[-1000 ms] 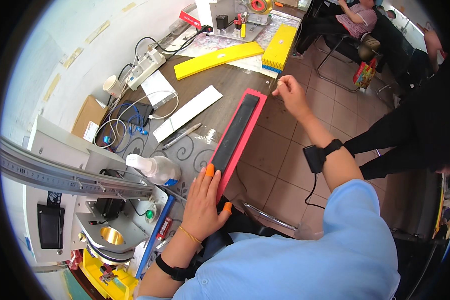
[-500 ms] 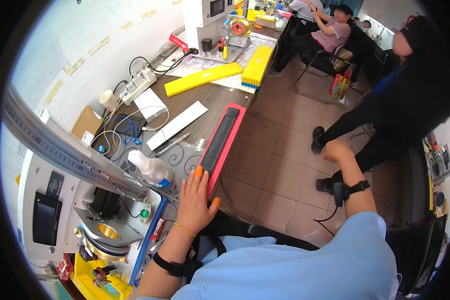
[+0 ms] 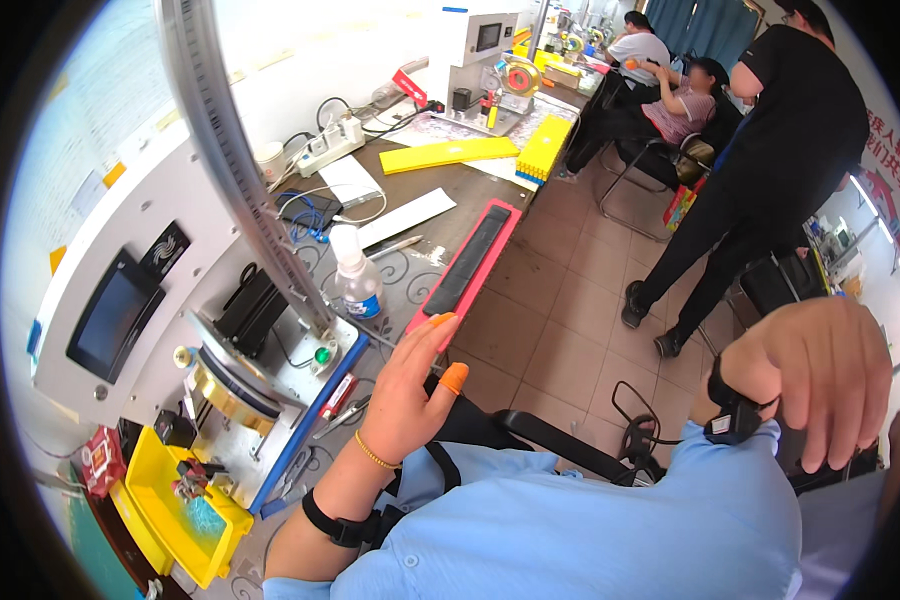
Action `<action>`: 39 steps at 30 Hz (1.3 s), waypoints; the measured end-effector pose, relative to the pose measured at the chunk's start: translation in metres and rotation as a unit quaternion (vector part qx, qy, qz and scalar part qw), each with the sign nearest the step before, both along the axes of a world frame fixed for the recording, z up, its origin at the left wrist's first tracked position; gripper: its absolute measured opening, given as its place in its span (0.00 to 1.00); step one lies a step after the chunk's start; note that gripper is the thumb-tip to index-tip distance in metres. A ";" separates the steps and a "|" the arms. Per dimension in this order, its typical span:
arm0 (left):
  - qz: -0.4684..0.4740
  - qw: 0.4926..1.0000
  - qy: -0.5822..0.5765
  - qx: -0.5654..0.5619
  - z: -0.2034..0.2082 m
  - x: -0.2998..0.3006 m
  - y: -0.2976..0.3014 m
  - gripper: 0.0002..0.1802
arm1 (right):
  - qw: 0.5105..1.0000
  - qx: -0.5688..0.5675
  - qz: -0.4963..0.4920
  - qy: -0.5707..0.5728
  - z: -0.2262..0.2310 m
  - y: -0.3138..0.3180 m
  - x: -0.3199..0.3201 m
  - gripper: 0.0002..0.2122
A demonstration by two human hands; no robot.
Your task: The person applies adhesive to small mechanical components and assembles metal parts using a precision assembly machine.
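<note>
Left hand (image 3: pixel 410 375) lies open and empty, fingertips by the red board (image 3: pixel 481 272) at one o'clock; right hand (image 3: pixel 815 375), three o'clock, droops half-curled, grip I can't tell.

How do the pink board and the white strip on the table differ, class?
The pink board bears a black pad; the white strip bears none. The pink board looks longer than the white strip. The left hand is at the pink board's near end; no hand is at the white strip. Both are long, narrow and lie on the table.
</note>
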State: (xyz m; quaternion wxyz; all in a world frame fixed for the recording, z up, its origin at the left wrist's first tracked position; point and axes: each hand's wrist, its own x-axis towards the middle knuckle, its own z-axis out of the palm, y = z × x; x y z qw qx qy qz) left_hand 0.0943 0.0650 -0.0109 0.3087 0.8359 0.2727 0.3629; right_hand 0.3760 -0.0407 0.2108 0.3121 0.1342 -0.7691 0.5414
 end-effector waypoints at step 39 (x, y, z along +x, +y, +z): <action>0.196 0.768 -0.463 -0.397 0.046 -0.032 0.064 0.11 | 0.866 -0.058 -0.475 -0.146 -0.128 0.253 -0.186 0.07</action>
